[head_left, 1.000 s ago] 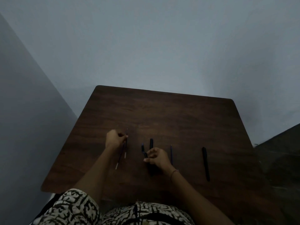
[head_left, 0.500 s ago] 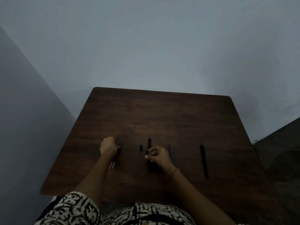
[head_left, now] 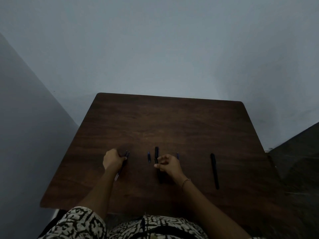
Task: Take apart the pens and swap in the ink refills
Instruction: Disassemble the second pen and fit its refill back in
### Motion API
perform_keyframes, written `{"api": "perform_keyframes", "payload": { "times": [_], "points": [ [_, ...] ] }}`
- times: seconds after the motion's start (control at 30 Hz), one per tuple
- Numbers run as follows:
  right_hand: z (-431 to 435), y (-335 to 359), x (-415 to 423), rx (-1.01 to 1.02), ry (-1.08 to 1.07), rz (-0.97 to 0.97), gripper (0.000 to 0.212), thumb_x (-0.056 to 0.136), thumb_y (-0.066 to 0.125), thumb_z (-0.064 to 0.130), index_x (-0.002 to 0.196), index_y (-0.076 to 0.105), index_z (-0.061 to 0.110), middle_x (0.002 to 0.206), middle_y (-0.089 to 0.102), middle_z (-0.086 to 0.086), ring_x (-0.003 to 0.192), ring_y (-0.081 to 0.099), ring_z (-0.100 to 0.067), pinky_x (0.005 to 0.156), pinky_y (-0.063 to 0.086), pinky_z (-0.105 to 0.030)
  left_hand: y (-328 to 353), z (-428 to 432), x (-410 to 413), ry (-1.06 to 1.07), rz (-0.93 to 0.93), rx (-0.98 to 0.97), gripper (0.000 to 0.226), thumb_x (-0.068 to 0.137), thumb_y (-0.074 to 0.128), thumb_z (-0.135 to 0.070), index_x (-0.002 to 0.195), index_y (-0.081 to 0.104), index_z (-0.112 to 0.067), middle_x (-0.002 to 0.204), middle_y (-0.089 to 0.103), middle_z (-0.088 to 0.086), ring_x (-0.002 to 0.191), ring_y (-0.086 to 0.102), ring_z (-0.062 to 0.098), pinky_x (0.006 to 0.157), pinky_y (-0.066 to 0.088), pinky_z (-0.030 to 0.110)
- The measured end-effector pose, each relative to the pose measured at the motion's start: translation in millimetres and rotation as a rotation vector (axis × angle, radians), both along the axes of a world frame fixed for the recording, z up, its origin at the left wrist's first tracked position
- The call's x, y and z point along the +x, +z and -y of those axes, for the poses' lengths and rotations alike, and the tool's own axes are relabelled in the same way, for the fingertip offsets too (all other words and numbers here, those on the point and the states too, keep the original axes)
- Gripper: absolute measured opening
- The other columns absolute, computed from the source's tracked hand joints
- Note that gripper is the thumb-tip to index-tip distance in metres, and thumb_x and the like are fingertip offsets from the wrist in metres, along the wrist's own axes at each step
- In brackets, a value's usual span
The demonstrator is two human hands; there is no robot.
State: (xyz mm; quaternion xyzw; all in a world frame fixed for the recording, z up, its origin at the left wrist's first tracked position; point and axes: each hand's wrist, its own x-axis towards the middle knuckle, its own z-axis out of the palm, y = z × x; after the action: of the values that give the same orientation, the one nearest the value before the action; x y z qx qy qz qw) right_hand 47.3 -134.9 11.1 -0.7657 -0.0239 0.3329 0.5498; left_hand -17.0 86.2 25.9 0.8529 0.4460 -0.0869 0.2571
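On the dark wooden table (head_left: 172, 121) my left hand (head_left: 113, 160) grips a pair of thin ink refills (head_left: 123, 163), their tips pointing away from me. My right hand (head_left: 168, 164) pinches a black pen barrel (head_left: 159, 176) that lies lengthwise on the table. Just beyond it lies a black cap piece (head_left: 156, 151). A small blue pen part (head_left: 149, 156) lies between my hands. A thin blue refill tip (head_left: 177, 155) shows behind my right hand. A whole black pen (head_left: 214, 170) lies apart on the right.
The table stands against a pale blue wall (head_left: 155, 49), with another wall close on the left. A dark floor (head_left: 300, 161) shows to the right of the table. My patterned clothing (head_left: 86, 223) fills the bottom edge.
My left hand has gathered the refills, which were spread apart, into one bunch and pulled them slightly toward me. My right hand has stayed on the black barrel.
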Motion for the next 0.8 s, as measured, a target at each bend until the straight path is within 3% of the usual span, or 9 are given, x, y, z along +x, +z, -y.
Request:
{"api": "perform_keyframes", "payload": {
  "times": [0.17,0.27,0.33,0.4,0.5,0.57,0.8],
  "points": [
    [-1,1,0,0.019,-0.046,-0.003,0.027,0.075,0.076,0.008,0.098,0.06,0.01,0.096,0.064,-0.003,0.093,0.063,-0.017,0.058,0.052,-0.015,-4,10,9,0.083,0.074,-0.062,0.033,0.081,0.069,-0.036,0.09,0.069,-0.004,0.095,0.069,0.016,0.091,0.065,0.03,0.079,0.055,0.038],
    [-1,3,2,0.046,-0.082,-0.005,0.024,0.076,0.074,0.004,0.094,0.06,0.013,0.09,0.063,0.0,0.09,0.064,-0.016,0.057,0.053,-0.015,-8,24,18,0.134,0.149,-0.165,0.034,0.081,0.07,-0.033,0.086,0.071,0.0,0.087,0.072,0.019,0.082,0.069,0.028,0.077,0.058,0.037],
    [-1,5,4,0.083,-0.121,0.001,0.028,0.075,0.074,0.002,0.097,0.059,0.01,0.084,0.058,0.0,0.084,0.062,-0.015,0.059,0.054,-0.017,-7,36,27,0.117,0.222,-0.28,0.029,0.083,0.07,-0.025,0.083,0.07,0.003,0.083,0.073,0.02,0.063,0.069,0.02,0.06,0.058,0.025],
    [0,6,7,0.1,-0.165,0.018,0.033,0.075,0.073,-0.001,0.104,0.058,0.005,0.079,0.055,-0.001,0.081,0.06,-0.015,0.063,0.056,-0.022,-5,48,35,0.078,0.281,-0.489,0.025,0.086,0.066,-0.014,0.094,0.067,0.009,0.079,0.07,0.021,0.044,0.063,0.007,0.043,0.052,0.014],
    [2,8,12,0.107,-0.215,0.054,0.037,0.077,0.072,-0.002,0.11,0.056,0.003,0.078,0.055,0.0,0.082,0.06,-0.018,0.066,0.057,-0.026,2,62,40,0.011,0.249,-0.818,0.027,0.088,0.06,-0.005,0.109,0.06,0.012,0.068,0.068,0.008,0.051,0.066,0.008,0.05,0.055,0.018],
    [3,9,15,0.095,-0.223,0.086,0.035,0.078,0.071,0.0,0.108,0.057,0.005,0.081,0.056,0.002,0.084,0.06,-0.017,0.063,0.055,-0.022,6,69,38,-0.078,0.206,-0.925,0.027,0.087,0.061,-0.004,0.111,0.06,0.009,0.07,0.07,0.006,0.055,0.069,0.008,0.053,0.057,0.019],
    [4,6,13,0.066,-0.192,0.121,0.022,0.078,0.071,0.001,0.096,0.06,0.009,0.083,0.061,-0.001,0.087,0.063,-0.019,0.068,0.055,-0.026,11,82,37,-0.181,0.178,-0.974,0.031,0.08,0.067,0.004,0.11,0.06,0.007,0.079,0.067,0.012,0.054,0.069,0.01,0.055,0.058,0.021]
  ]
}}
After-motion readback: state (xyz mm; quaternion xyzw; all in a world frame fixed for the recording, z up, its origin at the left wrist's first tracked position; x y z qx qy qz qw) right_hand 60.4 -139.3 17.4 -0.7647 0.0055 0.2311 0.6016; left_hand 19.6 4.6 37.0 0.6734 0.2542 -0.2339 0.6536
